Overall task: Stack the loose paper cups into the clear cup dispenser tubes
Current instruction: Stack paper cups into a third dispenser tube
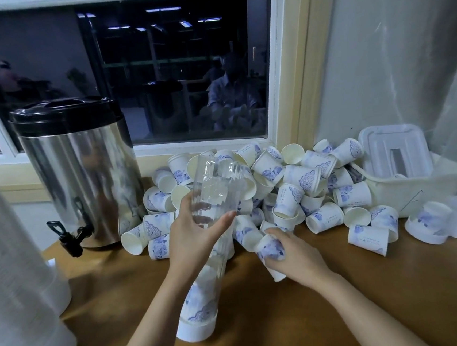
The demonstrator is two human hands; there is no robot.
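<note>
A clear ribbed dispenser tube (212, 191) stands on the wooden counter (345, 301) on a white base (193, 331), leaning away from me. Several blue-patterned paper cups sit stacked in its lower part. My left hand (191, 237) grips the tube around its middle. To the right of the tube, my right hand (294, 255) holds a white paper cup (269, 249) with blue print, low over the counter. A heap of loose paper cups (293, 186) lies behind both hands, under the window.
A steel drinks urn (82, 173) with a black lid and tap stands at the left. Two filled dispenser tubes (11, 277) rise at the near left edge. A white plastic basket (406, 178) with a lid leaning in it sits at the right by the wall.
</note>
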